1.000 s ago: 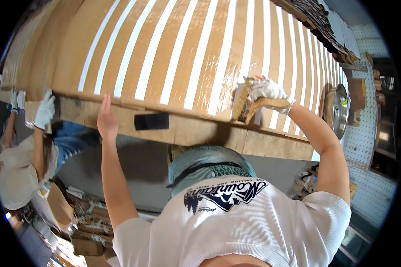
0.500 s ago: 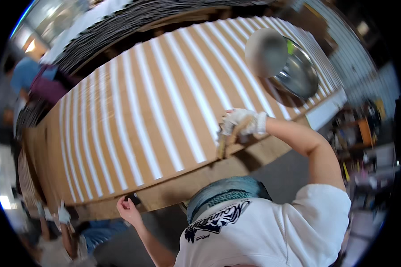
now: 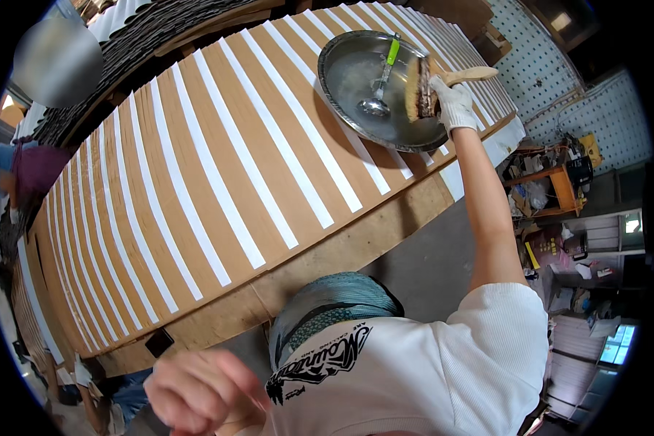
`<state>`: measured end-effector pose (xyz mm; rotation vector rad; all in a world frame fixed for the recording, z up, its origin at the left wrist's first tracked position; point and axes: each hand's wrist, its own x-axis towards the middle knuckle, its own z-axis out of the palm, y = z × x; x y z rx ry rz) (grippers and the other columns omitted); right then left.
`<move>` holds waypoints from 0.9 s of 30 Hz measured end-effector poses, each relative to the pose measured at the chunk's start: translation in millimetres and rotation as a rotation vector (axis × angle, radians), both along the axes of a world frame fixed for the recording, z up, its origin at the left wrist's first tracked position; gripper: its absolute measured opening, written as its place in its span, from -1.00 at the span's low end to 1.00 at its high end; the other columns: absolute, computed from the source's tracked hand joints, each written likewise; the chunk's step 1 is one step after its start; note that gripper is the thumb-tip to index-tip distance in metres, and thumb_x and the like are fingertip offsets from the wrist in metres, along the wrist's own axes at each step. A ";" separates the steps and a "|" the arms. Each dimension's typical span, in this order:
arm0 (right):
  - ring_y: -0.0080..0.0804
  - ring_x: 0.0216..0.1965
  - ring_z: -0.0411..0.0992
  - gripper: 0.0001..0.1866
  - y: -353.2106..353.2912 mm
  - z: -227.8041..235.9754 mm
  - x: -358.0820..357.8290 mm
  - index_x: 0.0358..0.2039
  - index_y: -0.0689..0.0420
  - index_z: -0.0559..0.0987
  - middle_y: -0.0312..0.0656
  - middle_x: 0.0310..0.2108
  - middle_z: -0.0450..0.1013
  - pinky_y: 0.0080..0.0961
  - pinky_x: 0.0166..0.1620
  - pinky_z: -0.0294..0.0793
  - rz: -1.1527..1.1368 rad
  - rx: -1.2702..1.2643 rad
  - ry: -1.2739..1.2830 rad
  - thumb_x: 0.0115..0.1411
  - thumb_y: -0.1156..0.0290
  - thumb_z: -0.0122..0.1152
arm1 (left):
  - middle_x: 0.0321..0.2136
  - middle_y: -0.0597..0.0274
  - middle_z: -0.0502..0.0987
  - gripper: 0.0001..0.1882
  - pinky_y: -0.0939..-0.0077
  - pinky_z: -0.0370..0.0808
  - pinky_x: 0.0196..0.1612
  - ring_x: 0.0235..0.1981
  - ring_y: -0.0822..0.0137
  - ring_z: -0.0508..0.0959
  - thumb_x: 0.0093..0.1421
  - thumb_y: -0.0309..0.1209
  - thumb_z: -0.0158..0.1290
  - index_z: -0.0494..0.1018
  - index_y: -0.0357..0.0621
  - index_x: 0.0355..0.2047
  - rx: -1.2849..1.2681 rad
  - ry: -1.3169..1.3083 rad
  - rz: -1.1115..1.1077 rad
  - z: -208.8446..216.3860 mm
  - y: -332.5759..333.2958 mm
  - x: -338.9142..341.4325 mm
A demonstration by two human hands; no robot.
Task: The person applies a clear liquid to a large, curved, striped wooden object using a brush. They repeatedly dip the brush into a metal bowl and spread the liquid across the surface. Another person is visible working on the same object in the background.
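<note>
The only lettering I can make out from here is on the white shirt (image 3: 429, 370), lower middle of the frame: a dark print (image 3: 330, 363) in large script, slanting up to the right, a smaller line of capitals beside it. Any marks on the maroon bag (image 3: 543, 245), right of frame, are too small for me.

The brush (image 3: 424, 86), wide and pale-bristled with a dark-stained band and wooden handle, was over the right side of the metal basin (image 3: 396, 136), bristles facing left. The round basin lay far right, holding cloudy liquid.
</note>
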<state>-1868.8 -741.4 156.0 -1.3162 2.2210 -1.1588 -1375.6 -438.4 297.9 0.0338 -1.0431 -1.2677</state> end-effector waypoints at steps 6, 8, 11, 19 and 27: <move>0.07 0.02 0.48 -0.28 -14.7 -57.1 -27.7 -0.18 0.31 0.64 0.20 -0.10 0.54 -0.24 0.10 0.41 -0.111 0.278 0.474 0.04 -0.20 0.17 | -0.83 0.37 0.20 -0.48 0.31 0.68 -0.47 -0.89 0.50 0.19 0.34 -0.22 0.08 0.23 -0.07 -0.74 -0.213 0.215 -0.357 38.2 -38.9 -47.3; 0.05 0.01 0.49 -0.31 -16.4 -59.7 -9.0 -0.20 0.30 0.64 0.21 -0.11 0.54 -0.23 0.09 0.41 0.003 0.314 0.508 0.05 -0.18 0.17 | -0.82 0.35 0.22 -0.49 0.28 0.69 -0.45 -0.87 0.51 0.19 0.34 -0.25 0.06 0.25 -0.08 -0.75 -0.191 0.215 -0.368 42.1 -35.5 -47.2; -0.20 -0.23 0.56 -0.48 -15.3 -52.0 -14.6 -0.22 0.29 0.63 0.05 -0.25 0.59 -0.34 -0.13 0.48 0.127 0.114 0.081 0.08 0.01 0.31 | -0.82 0.38 0.23 -0.52 0.35 0.69 -0.44 -0.87 0.50 0.22 0.30 -0.33 0.09 0.25 -0.05 -0.76 -0.188 0.324 -0.283 46.0 -25.6 -46.0; -0.44 -0.52 0.44 -0.65 -21.2 -83.1 -56.8 -0.22 0.12 0.57 -0.24 -0.43 0.49 -0.40 -0.55 0.44 -0.090 -0.086 -0.482 0.10 0.18 0.42 | -0.74 0.25 0.26 -0.54 0.28 0.51 -0.51 -0.70 0.31 0.33 0.27 -0.25 0.09 0.20 -0.06 -0.70 0.021 0.134 0.129 23.0 33.0 19.4; -0.22 -0.10 0.51 -0.40 43.1 -20.7 65.3 0.05 0.26 0.46 -0.12 -0.03 0.49 -0.24 -0.09 0.55 -0.182 -0.087 -0.625 0.19 0.04 0.27 | -0.42 0.40 0.44 -0.89 0.65 0.38 -0.30 -0.38 0.58 0.43 0.24 -0.46 0.15 0.42 -0.17 -0.32 0.964 -0.504 0.456 -126.4 77.2 110.8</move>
